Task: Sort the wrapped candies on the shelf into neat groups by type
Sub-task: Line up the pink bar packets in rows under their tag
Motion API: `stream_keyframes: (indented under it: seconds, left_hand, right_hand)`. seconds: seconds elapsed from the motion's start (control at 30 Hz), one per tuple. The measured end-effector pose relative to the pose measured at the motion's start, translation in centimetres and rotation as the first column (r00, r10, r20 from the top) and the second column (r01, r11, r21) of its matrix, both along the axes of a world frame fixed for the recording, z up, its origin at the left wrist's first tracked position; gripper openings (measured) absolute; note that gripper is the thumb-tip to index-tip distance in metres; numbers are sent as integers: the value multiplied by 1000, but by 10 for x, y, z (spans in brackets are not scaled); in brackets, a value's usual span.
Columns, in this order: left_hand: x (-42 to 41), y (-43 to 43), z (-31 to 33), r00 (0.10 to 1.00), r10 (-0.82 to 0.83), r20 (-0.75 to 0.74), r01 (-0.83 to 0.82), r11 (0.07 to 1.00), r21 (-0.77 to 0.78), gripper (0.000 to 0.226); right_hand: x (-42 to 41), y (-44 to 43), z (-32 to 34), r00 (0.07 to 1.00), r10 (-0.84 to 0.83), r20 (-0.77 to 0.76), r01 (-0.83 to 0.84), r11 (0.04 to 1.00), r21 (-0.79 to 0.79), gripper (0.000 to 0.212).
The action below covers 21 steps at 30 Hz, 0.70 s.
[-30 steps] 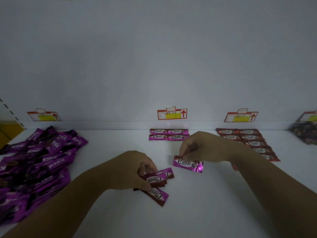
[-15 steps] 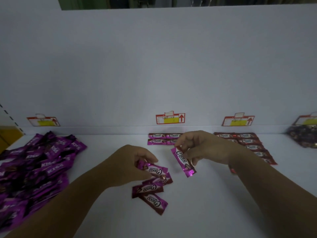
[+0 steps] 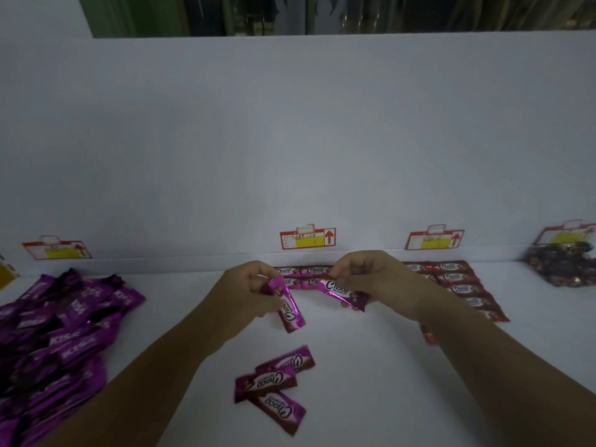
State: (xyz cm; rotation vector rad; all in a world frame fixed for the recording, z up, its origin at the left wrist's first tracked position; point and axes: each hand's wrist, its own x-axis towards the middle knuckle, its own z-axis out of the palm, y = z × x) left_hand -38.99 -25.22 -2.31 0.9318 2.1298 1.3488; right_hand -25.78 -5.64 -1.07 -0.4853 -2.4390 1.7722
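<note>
Both hands have lifted toward the back row, left hand (image 3: 250,293) pinching one pink candy (image 3: 290,309), right hand (image 3: 371,279) another (image 3: 342,291). Three loose candies (image 3: 274,382) lie below them on the shelf (image 3: 371,382). Best laid flat, edges flush with the row (image 3: 304,274).

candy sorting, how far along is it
Done: a neat red candy group lies at the back right, and a small pink row has been started under the middle price tag.

In hand: the left hand and right hand each hold one pink candy.

Left: three loose pink candies lie near the front, and the purple pile on the left is a jumble.
</note>
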Motion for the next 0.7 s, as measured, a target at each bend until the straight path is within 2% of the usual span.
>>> stream_keyframes:
  seconds: [0.07,0.13,0.2,0.27,0.33,0.5,0.63,0.7]
  left_hand:
    - [-3,7,3,1000,-2,-8,2,1000,-13,26]
    - [-2,13,5,990,-71,-120,58,993,-104,25]
    - [-1,17,5,954,-158,-256,108,974,-199,24]
    - [-1,21,3,904,-248,-349,146,945,-294,22]
    - [-2,25,-2,874,-304,-379,161,917,-366,29]
    - [-1,26,-18,875,-230,-427,120,955,-270,32]
    - [-5,23,-29,834,-192,-517,93,973,-211,23]
    - [-8,19,-31,794,-223,-565,118,969,-217,21]
  right_hand:
    - [-1,2,-3,999,-30,-12,31,994,105,13]
    - [-3,2,-9,1000,-9,27,1,956,292,12]
    - [-5,-1,-16,998,30,60,-51,912,408,13]
    - [-7,-4,-21,998,33,62,-57,889,455,18]
    - [-8,-3,-23,998,20,66,-47,890,453,21]
    - [-5,-1,-18,989,90,120,-137,866,480,13]
    - [-4,-1,-13,983,116,140,-178,779,602,8]
    - [-4,-3,-12,980,131,152,-199,732,651,10]
